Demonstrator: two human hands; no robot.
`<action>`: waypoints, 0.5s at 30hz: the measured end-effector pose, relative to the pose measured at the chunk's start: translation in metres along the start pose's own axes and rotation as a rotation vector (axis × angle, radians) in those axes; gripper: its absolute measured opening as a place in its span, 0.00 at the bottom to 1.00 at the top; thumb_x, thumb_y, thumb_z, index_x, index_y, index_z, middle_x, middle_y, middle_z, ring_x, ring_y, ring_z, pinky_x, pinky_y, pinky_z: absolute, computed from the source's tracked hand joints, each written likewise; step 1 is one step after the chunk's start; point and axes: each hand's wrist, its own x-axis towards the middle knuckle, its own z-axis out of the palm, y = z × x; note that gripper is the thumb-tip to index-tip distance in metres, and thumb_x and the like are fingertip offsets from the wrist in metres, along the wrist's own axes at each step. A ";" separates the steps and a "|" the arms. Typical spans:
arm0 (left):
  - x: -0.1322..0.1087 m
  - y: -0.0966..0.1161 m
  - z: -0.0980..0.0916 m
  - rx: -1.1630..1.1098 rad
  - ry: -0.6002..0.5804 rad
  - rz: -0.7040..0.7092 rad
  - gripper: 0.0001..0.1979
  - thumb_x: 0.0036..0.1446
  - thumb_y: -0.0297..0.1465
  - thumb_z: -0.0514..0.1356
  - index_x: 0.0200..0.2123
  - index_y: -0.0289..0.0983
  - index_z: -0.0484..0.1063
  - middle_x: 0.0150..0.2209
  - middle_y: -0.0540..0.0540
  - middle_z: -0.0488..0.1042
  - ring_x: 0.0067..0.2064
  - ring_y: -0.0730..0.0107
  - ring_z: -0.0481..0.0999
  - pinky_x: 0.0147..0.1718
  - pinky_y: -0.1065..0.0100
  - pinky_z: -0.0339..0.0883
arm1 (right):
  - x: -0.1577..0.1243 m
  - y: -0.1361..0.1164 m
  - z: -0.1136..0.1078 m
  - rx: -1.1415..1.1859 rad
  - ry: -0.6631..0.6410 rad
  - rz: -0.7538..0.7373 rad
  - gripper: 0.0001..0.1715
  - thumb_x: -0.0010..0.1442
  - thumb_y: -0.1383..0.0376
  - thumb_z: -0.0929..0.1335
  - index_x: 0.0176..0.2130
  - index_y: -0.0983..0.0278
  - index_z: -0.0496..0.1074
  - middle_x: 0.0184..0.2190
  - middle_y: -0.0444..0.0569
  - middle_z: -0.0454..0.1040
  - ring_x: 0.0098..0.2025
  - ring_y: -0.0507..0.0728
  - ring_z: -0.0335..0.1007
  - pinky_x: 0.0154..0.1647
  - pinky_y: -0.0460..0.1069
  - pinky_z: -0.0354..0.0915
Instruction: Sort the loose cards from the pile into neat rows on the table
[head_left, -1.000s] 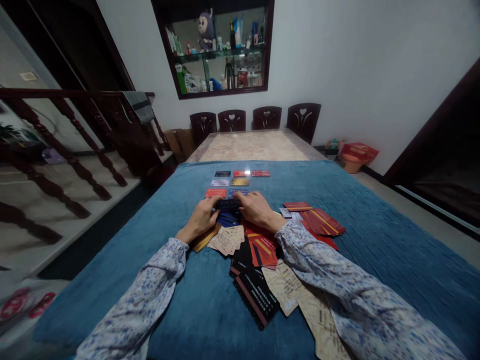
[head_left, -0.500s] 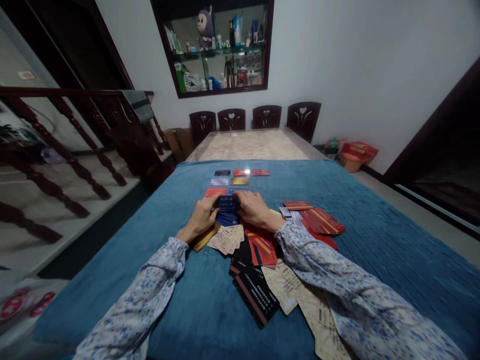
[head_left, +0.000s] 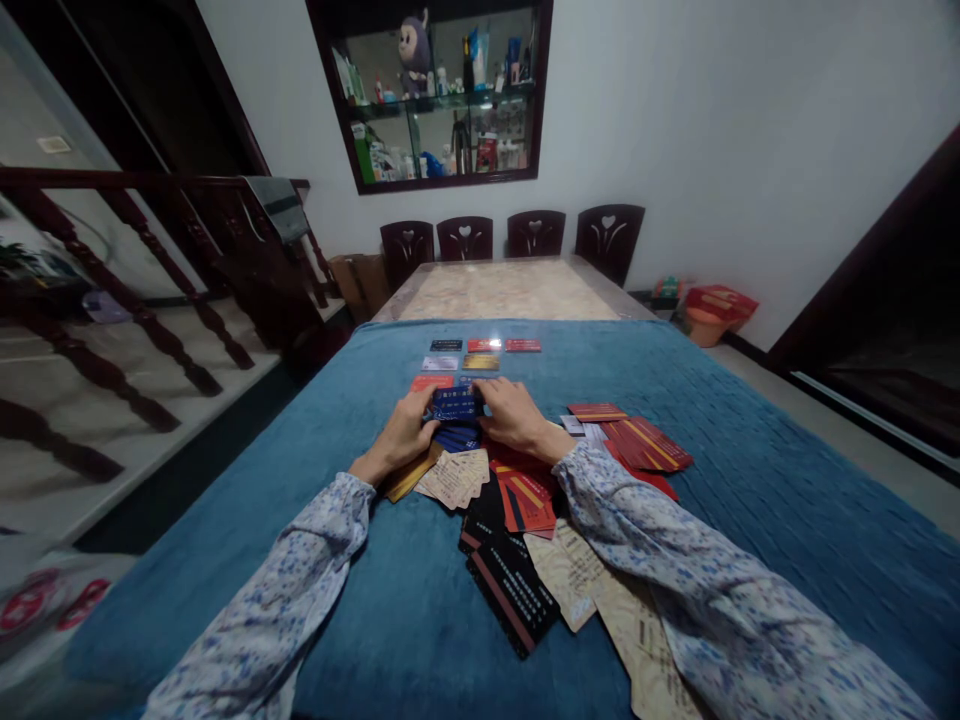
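A dark blue card [head_left: 454,403] is pinched at its two ends between my left hand [head_left: 403,436] and my right hand [head_left: 514,420], just above a heap of cards. More blue cards [head_left: 457,437] lie under it. Beige cards [head_left: 455,477], red cards [head_left: 525,495] and black cards [head_left: 510,585] spread toward me on the blue blanket [head_left: 735,500]. Farther away, several single cards lie in rows [head_left: 480,354], red, gold, grey and dark. Another red pile [head_left: 637,443] lies to the right.
Past the blanket the bare tabletop [head_left: 502,290] runs to four dark chairs [head_left: 499,238] at the wall. A glass cabinet [head_left: 435,95] hangs above them. A wooden stair railing [head_left: 150,260] stands left, a red bin [head_left: 716,310] on the floor right.
The blue card has tipped up between both hands, showing its face more, and moved slightly away from me. The other cards have not moved.
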 end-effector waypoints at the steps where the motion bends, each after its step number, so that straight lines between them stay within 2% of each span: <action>1: 0.000 0.000 0.000 -0.005 0.001 0.001 0.31 0.55 0.23 0.63 0.63 0.36 0.67 0.52 0.39 0.78 0.53 0.55 0.78 0.56 0.53 0.73 | 0.001 0.001 0.001 0.010 0.000 0.005 0.34 0.61 0.68 0.68 0.65 0.69 0.64 0.57 0.64 0.74 0.58 0.67 0.67 0.52 0.58 0.62; 7: 0.003 0.000 -0.002 -0.025 -0.025 -0.002 0.30 0.54 0.22 0.62 0.62 0.37 0.68 0.51 0.40 0.78 0.53 0.54 0.77 0.57 0.52 0.72 | 0.005 0.009 0.008 0.104 0.007 0.000 0.32 0.57 0.70 0.70 0.61 0.66 0.68 0.52 0.59 0.77 0.52 0.64 0.70 0.50 0.55 0.65; 15: 0.006 -0.006 -0.001 -0.003 -0.065 -0.016 0.28 0.55 0.22 0.62 0.60 0.37 0.69 0.56 0.37 0.75 0.58 0.50 0.73 0.58 0.48 0.68 | 0.007 0.015 0.006 0.197 0.019 -0.010 0.18 0.57 0.69 0.71 0.48 0.65 0.74 0.44 0.54 0.80 0.44 0.60 0.73 0.44 0.50 0.64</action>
